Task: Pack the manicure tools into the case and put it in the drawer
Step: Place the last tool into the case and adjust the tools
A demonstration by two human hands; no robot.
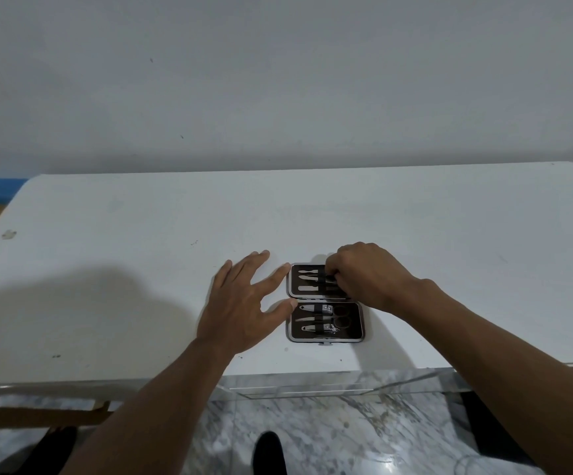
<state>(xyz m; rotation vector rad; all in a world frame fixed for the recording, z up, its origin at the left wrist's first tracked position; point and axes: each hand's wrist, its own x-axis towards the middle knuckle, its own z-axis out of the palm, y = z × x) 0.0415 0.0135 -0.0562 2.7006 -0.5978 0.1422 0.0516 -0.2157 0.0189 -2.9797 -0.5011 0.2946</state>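
Note:
A small manicure case [356, 332] lies open flat on the white table [141, 255], dark lining up, with several metal tools strapped in both halves. Scissors [338, 320] and clippers sit in the near half. My left hand [244, 303] rests spread on the table, index finger and thumb tips touching the case's left edge. My right hand [367, 272] covers the right end of the far half, fingers pinched on a dark slim tool [329, 278] in its strap. That tool's end is hidden under my fingers.
The table's front edge runs just below the case, with a drawer front [299, 385] beneath it. A marble floor [312, 433] and a dark shoe [269, 454] show below. A plain wall stands behind the table.

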